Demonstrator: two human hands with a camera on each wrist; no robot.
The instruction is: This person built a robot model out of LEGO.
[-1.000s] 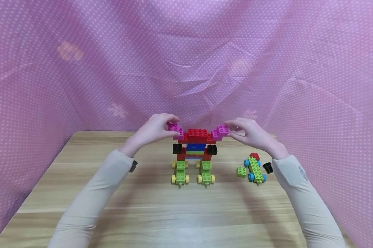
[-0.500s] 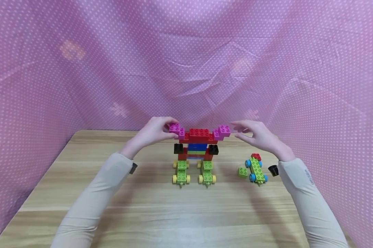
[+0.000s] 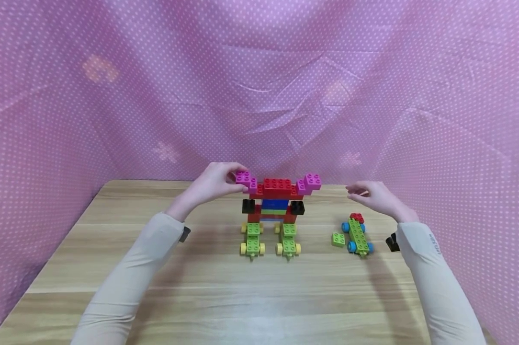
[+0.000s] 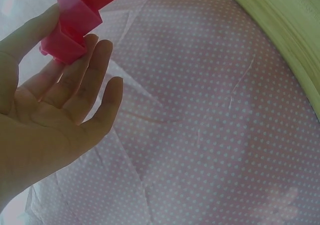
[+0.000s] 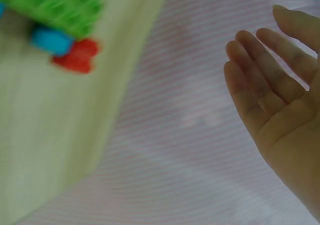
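Brick model (image 3: 273, 211) stands mid-frame on the table (image 3: 199, 297) in the head view; my left hand (image 3: 212, 184) pinches its pink wing (image 3: 245, 179), right hand (image 3: 377, 197) hangs slack, empty, above the small cart (image 3: 357, 235). Left wrist: fingers (image 4: 95, 70) against the wing; I'd press straight down. Right wrist: relaxed palm (image 5: 280, 100), holding nothing.

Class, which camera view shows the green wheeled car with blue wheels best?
The head view: the green car lies whole on the table. The right wrist view catches only a blurred corner; the left wrist view shows none.
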